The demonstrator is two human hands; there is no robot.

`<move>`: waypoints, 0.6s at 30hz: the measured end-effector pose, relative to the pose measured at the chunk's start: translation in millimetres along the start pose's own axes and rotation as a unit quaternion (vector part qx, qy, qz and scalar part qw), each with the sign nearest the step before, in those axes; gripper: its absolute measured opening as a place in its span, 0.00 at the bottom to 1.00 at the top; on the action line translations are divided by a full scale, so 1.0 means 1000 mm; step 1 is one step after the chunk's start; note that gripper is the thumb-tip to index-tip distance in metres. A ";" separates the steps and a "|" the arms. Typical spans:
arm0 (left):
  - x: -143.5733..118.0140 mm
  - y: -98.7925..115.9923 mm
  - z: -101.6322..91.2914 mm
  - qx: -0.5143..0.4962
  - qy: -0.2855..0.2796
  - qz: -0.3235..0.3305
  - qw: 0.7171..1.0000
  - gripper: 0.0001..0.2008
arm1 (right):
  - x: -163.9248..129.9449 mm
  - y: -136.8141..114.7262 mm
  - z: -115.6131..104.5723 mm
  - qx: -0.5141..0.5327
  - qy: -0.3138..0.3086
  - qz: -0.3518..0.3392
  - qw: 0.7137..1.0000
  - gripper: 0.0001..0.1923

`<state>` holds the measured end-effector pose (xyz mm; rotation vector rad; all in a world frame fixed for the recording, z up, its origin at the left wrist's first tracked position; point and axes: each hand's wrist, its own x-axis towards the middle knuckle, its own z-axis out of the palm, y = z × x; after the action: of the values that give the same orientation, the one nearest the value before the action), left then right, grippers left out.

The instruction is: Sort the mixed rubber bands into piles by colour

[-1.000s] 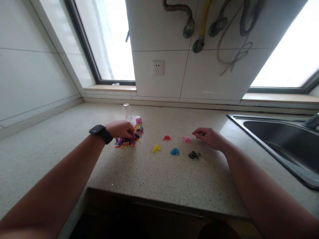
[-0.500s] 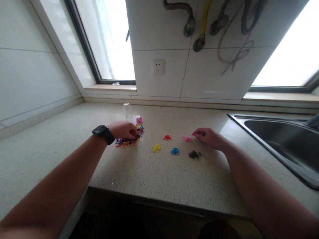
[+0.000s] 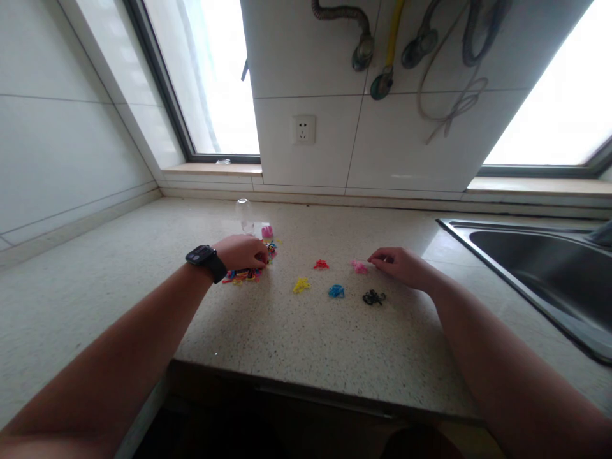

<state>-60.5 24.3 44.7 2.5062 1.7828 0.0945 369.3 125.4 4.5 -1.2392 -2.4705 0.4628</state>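
My left hand (image 3: 243, 252), with a black watch (image 3: 206, 260) on its wrist, is over a heap of mixed-colour rubber bands (image 3: 243, 275). Its fingers are closed and bent down into the heap's right side; what they pinch is hidden. My right hand (image 3: 394, 262) rests on the counter just right of a small pink pile of rubber bands (image 3: 360, 267). Thumb and fingertips are drawn together at that pile's edge, and I cannot make out anything between them. Nearby lie separate piles of red bands (image 3: 321, 264), yellow bands (image 3: 301, 285), blue bands (image 3: 336, 291) and black bands (image 3: 373, 297).
Behind the heap stand a clear plastic container (image 3: 244, 215) and a pink piece (image 3: 267, 232), perhaps its lid. A steel sink (image 3: 540, 255) is set into the speckled counter (image 3: 287, 338) at right. The tiled wall (image 3: 306, 166) closes off the back.
My left hand has shifted slightly to the right over the mixed heap, with its fingers still closed. My right hand has barely moved, and the sorted piles look the same.
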 end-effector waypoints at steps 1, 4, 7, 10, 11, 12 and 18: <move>0.000 0.000 -0.001 -0.007 -0.006 -0.007 1.000 0.08 | 0.000 0.000 0.000 -0.002 -0.001 0.001 1.000 0.16; -0.001 -0.001 -0.003 -0.018 -0.019 -0.027 0.999 0.07 | 0.000 -0.001 0.000 -0.001 -0.005 0.005 1.000 0.16; -0.002 0.001 -0.004 0.007 -0.020 -0.039 0.999 0.07 | 0.000 -0.002 0.000 -0.003 -0.009 0.008 1.000 0.15; -0.004 0.004 -0.006 0.036 -0.018 -0.041 0.998 0.08 | 0.000 -0.003 -0.001 -0.004 -0.012 0.006 1.000 0.15; -0.004 0.005 -0.007 0.038 -0.014 -0.039 0.998 0.09 | 0.000 -0.003 -0.001 -0.004 -0.013 0.005 1.000 0.15; -0.005 0.006 -0.008 0.036 -0.006 -0.035 0.999 0.09 | 0.000 -0.003 -0.001 -0.004 -0.012 0.004 1.000 0.15; -0.004 0.017 -0.013 -0.031 0.039 -0.005 0.999 0.15 | -0.001 -0.004 0.000 -0.019 -0.012 -0.003 1.000 0.16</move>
<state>-47.0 14.7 59.5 2.4848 1.7904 0.2464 366.8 122.6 6.6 -1.2487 -2.5141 0.4337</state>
